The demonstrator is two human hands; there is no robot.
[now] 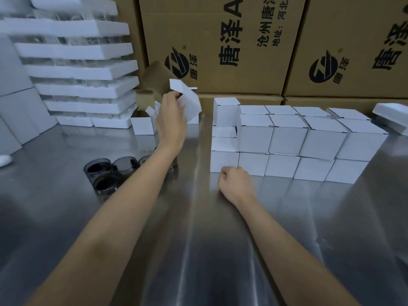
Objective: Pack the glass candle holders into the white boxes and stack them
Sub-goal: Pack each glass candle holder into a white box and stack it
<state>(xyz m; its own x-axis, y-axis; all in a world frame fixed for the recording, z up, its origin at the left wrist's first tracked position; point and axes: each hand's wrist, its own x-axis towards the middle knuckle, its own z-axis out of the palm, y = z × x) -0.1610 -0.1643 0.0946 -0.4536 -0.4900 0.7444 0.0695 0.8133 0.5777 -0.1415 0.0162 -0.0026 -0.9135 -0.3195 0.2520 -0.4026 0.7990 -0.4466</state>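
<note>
While right hand point(236, 184) sits on the table point(198, 250), left hand point(171, 120): grips a white box point(187, 100), raised and tilted.
Right hand: fisted, holding nothing, just before the box stack point(298, 140); contact unclear.
Candle holders point(106, 171): dark glass, clustered left of left forearm, partly hidden.
Open boxes point(142, 125): just behind left hand.
Foam trays point(81, 71): stacked far left.

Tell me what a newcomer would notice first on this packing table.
The block of closed white cardboard boxes, stacked in tiers on the right of the shiny steel table, draws the eye first. At the back centre the left hand grips one more small white box in the air, while the right hand rests as a fist before the stack. Dark smoked glass candle holders cluster at left.
</note>
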